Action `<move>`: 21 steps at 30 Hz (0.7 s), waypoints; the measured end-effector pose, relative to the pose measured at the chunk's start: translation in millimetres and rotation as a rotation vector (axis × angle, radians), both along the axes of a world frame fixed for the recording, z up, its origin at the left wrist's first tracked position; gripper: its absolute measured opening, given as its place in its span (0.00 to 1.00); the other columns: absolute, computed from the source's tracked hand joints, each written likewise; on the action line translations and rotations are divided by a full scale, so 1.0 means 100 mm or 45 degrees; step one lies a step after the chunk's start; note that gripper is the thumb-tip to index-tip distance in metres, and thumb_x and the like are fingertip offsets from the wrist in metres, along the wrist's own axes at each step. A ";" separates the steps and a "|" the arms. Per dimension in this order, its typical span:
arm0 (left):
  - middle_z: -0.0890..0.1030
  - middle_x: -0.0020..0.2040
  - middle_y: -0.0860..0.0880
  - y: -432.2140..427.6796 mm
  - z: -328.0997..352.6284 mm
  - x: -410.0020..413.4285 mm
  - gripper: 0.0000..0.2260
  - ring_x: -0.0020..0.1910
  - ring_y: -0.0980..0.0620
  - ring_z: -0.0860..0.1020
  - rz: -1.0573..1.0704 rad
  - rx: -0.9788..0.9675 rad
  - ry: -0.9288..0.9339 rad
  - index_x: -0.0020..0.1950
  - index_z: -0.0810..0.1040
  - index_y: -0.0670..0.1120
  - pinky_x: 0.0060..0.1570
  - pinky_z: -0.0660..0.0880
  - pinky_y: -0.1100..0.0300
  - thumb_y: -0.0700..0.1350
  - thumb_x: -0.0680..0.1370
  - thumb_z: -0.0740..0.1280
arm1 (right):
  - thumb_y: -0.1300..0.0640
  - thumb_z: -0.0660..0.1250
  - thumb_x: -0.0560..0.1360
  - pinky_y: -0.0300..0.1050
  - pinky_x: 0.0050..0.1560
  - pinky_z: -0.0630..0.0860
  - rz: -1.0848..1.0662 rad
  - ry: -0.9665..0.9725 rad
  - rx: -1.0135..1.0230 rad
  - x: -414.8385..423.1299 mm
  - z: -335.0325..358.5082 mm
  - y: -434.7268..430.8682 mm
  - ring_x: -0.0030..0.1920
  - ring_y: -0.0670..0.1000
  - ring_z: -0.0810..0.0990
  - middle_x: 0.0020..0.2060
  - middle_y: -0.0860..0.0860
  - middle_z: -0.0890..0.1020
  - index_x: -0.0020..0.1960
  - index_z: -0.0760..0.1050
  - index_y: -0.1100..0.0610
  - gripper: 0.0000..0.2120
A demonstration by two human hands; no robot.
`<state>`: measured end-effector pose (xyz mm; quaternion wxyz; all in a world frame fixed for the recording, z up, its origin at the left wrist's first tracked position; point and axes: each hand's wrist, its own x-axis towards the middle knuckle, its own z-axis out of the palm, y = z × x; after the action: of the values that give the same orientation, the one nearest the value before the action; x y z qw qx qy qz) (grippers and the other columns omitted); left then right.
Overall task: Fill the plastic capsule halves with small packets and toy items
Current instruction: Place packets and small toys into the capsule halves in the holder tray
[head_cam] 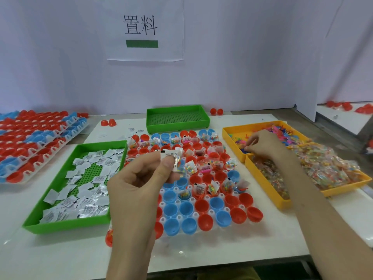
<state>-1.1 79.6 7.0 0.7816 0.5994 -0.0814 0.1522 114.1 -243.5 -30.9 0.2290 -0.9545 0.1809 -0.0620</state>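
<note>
Nearest us on the white surface (60,259), the front rows of red and blue plastic capsule halves (189,225) in their clear plastic holder grid (227,209) stand empty. Around the middle of the grid we see a few cups with a white packet or a clear bag of coloured beads (190,166) stuck in them. The far rows look mostly loaded, so we judge the job roughly half done, with the near rows and some middle cups left to fill. The left hand (139,184) is raised over the grid's left side, thumb and forefinger pinching a small sheaf of white foil packets (173,156), the other fingers curled under. The supply lies in the shallow green plastic tray (66,226) just to the left. Farther off, the right hand (262,144) reaches into the yellow plastic tray (230,138) of bright little toy pieces (278,132), fingertips drawn together among them; we cannot tell whether it has one
</note>
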 end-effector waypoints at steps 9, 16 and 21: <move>0.84 0.33 0.45 -0.03 0.06 0.00 0.08 0.32 0.51 0.83 -0.006 0.025 -0.005 0.41 0.87 0.52 0.37 0.79 0.64 0.52 0.65 0.75 | 0.56 0.76 0.73 0.41 0.40 0.73 -0.042 -0.304 0.108 -0.03 -0.01 -0.09 0.43 0.46 0.79 0.42 0.51 0.84 0.40 0.82 0.53 0.05; 0.85 0.34 0.45 -0.03 -0.04 -0.02 0.06 0.33 0.51 0.83 -0.014 -0.001 0.060 0.41 0.87 0.50 0.36 0.78 0.66 0.48 0.66 0.75 | 0.58 0.74 0.74 0.42 0.38 0.72 -0.156 -0.445 0.146 0.03 0.01 -0.13 0.43 0.50 0.79 0.45 0.54 0.83 0.46 0.79 0.57 0.04; 0.85 0.34 0.44 -0.03 -0.01 0.02 0.09 0.33 0.50 0.84 -0.023 0.005 0.037 0.42 0.87 0.47 0.36 0.79 0.65 0.49 0.66 0.75 | 0.58 0.72 0.75 0.51 0.50 0.78 -0.038 -0.331 -0.049 0.03 0.02 -0.04 0.52 0.54 0.79 0.53 0.52 0.80 0.58 0.78 0.54 0.12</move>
<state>0.5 76.3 6.0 0.7830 0.6022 -0.0757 0.1361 117.3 -247.5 -29.1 0.2313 -0.9398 0.1626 -0.1920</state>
